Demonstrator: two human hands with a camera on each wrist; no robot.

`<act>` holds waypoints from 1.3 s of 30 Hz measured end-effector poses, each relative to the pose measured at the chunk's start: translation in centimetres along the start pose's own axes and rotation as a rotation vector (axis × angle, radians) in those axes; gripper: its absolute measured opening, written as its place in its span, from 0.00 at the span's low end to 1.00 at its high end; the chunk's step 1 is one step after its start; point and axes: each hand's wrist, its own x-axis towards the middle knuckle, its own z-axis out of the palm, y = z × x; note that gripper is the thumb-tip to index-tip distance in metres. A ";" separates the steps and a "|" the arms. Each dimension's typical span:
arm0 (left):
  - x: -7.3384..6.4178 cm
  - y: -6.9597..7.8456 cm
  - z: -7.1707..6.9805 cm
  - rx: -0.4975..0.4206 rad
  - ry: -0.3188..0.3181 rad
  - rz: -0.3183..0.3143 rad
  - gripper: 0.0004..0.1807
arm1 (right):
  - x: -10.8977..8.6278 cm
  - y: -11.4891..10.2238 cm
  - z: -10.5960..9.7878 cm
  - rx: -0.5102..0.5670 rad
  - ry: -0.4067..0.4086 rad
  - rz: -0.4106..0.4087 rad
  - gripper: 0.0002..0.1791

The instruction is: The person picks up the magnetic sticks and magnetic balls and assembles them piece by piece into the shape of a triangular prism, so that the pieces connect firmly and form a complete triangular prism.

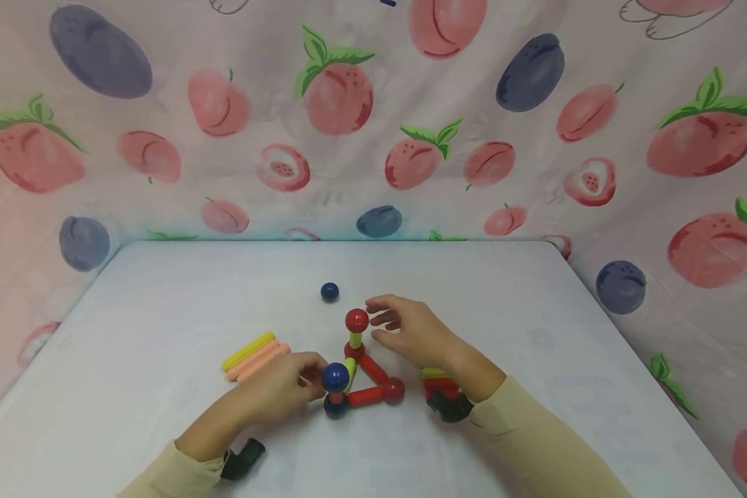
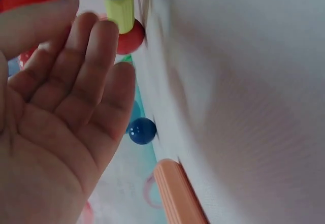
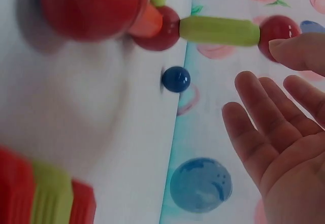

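A construction of balls and rods stands mid-table. Its flat triangle joins a dark blue ball [image 1: 335, 407], a red ball [image 1: 393, 390] and another red ball [image 1: 354, 351] by two red rods and a yellow-green rod [image 1: 351, 372]. Upright rods carry an upper blue ball [image 1: 335, 377] in front and an upper red ball [image 1: 357, 320] behind. My left hand [image 1: 284, 387] is beside the blue-topped upright, fingers extended and loosely bent. My right hand [image 1: 413, 332] hovers right of the upper red ball, fingers spread; its thumb [image 3: 299, 51] overlaps that ball in the right wrist view.
A loose blue ball [image 1: 330, 292] lies behind the construction. Yellow and orange rods [image 1: 258, 356] lie in a row at the left. More red and yellow-green rods [image 1: 440, 382] lie under my right wrist. A fruit-patterned curtain [image 1: 342, 166] hangs behind the white table [image 1: 174, 290].
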 end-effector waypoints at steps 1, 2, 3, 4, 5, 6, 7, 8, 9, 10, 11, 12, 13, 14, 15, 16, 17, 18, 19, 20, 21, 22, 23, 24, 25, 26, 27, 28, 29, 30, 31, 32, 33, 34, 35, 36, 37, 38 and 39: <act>0.2 -0.1 -0.1 -0.002 0.024 -0.008 0.09 | -0.1 0.2 -0.1 -0.004 0.003 0.005 0.27; 0.4 -0.2 -0.1 -0.006 0.048 -0.020 0.10 | -0.3 0.3 -0.3 -0.006 0.005 0.013 0.27; 0.7 -0.2 -0.2 -0.007 0.073 -0.028 0.10 | -0.4 0.5 -0.5 -0.010 0.007 0.018 0.27; 1.0 -0.3 -0.2 -0.021 0.097 -0.032 0.12 | -0.6 0.8 -0.6 -0.013 0.008 0.020 0.27; 1.3 -0.3 -0.3 -0.036 0.119 -0.036 0.13 | -0.7 1.0 -0.7 -0.020 0.010 0.023 0.26; 1.6 -0.4 -0.3 -0.045 0.137 -0.033 0.15 | -0.9 1.3 -0.9 -0.024 0.010 0.027 0.26; 1.9 -0.4 -0.3 -0.051 0.152 -0.029 0.17 | -1.2 1.6 -1.0 -0.024 0.009 0.031 0.26; 2.1 -0.4 -0.3 -0.064 0.160 -0.028 0.19 | -1.4 1.9 -1.1 -0.026 0.009 0.036 0.26; 2.4 -0.4 -0.3 -0.078 0.164 -0.028 0.21 | -1.6 2.2 -1.2 -0.028 0.008 0.042 0.26; 2.7 -0.3 -0.3 -0.092 0.166 -0.027 0.22 | -1.9 2.6 -1.3 -0.029 0.005 0.048 0.26; 2.9 -0.3 -0.3 -0.103 0.167 -0.030 0.24 | -2.1 3.0 -1.4 -0.032 0.004 0.055 0.26; 3.1 -0.2 -0.2 -0.118 0.166 -0.036 0.25 | -2.4 3.3 -1.5 -0.031 0.001 0.064 0.26; 3.4 0.0 -0.2 -0.131 0.166 -0.040 0.25 | -2.6 3.7 -1.5 -0.034 0.000 0.075 0.25; 3.6 0.1 -0.2 -0.146 0.164 -0.045 0.26 | -2.8 4.0 -1.6 -0.036 0.000 0.088 0.25; 3.8 0.2 -0.2 -0.157 0.165 -0.047 0.26 | -3.1 4.3 -1.7 -0.036 0.000 0.102 0.25; 4.0 0.4 -0.1 -0.165 0.165 -0.047 0.26 | -3.3 4.6 -1.7 -0.036 0.000 0.117 0.25; 4.3 0.5 -0.1 -0.175 0.167 -0.053 0.26 | -3.5 4.8 -1.8 -0.035 0.000 0.130 0.25; 4.4 0.6 -0.1 -0.181 0.170 -0.055 0.26 | -3.7 5.1 -1.9 -0.035 -0.001 0.144 0.25; 4.6 0.7 -0.1 -0.185 0.171 -0.055 0.26 | -3.9 5.3 -1.9 -0.034 -0.002 0.155 0.25; 4.8 0.7 0.0 -0.189 0.171 -0.052 0.26 | -4.0 5.5 -2.0 -0.030 -0.003 0.169 0.24; 5.0 0.7 0.0 -0.190 0.172 -0.047 0.26 | -4.2 5.7 -2.0 -0.027 -0.005 0.185 0.24; 5.1 0.7 0.1 -0.191 0.175 -0.046 0.26 | -4.4 5.8 -2.1 -0.025 -0.009 0.194 0.24; 5.3 0.7 0.2 -0.192 0.177 -0.043 0.26 | -4.6 6.0 -2.2 -0.023 -0.015 0.199 0.24; 5.4 0.7 0.2 -0.191 0.179 -0.040 0.25 | -4.7 6.2 -2.3 -0.022 -0.021 0.205 0.24; 5.5 0.7 0.3 -0.193 0.181 -0.039 0.25 | -4.9 6.4 -2.4 -0.023 -0.027 0.215 0.23; 5.6 0.7 0.4 -0.193 0.184 -0.038 0.24 | -5.0 6.6 -2.5 -0.026 -0.031 0.228 0.23; 5.7 0.7 0.4 -0.193 0.187 -0.040 0.24 | -5.1 6.7 -2.6 -0.027 -0.035 0.239 0.23; 5.8 0.7 0.5 -0.194 0.189 -0.043 0.22 | -5.3 6.8 -2.7 -0.033 -0.040 0.248 0.22; 5.8 0.8 0.5 -0.196 0.188 -0.043 0.21 | -5.3 7.0 -2.7 -0.040 -0.042 0.263 0.22; 5.9 0.8 0.5 -0.199 0.185 -0.043 0.20 | -5.4 7.1 -2.7 -0.046 -0.045 0.275 0.23; 5.9 0.7 0.5 -0.202 0.181 -0.040 0.18 | -5.4 7.3 -2.7 -0.053 -0.047 0.288 0.23; 6.0 0.7 0.5 -0.203 0.178 -0.039 0.17 | -5.5 7.4 -2.7 -0.055 -0.047 0.304 0.23; 6.0 0.7 0.5 -0.204 0.174 -0.038 0.16 | -5.5 7.4 -2.7 -0.057 -0.047 0.311 0.23; 6.0 0.7 0.5 -0.201 0.173 -0.033 0.15 | -5.5 7.5 -2.7 -0.062 -0.047 0.315 0.23; 6.0 0.6 0.4 -0.200 0.172 -0.032 0.15 | -5.5 7.5 -2.8 -0.065 -0.048 0.318 0.23; 6.0 0.6 0.4 -0.198 0.171 -0.030 0.14 | -5.5 7.5 -2.8 -0.067 -0.051 0.317 0.23; 6.0 0.6 0.4 -0.196 0.172 -0.028 0.14 | -5.5 7.5 -2.8 -0.069 -0.052 0.321 0.23; 5.9 0.5 0.4 -0.194 0.173 -0.026 0.14 | -5.6 7.4 -2.9 -0.068 -0.051 0.326 0.23; 5.9 0.4 0.4 -0.191 0.176 -0.022 0.13 | -5.6 7.4 -2.9 -0.072 -0.054 0.326 0.23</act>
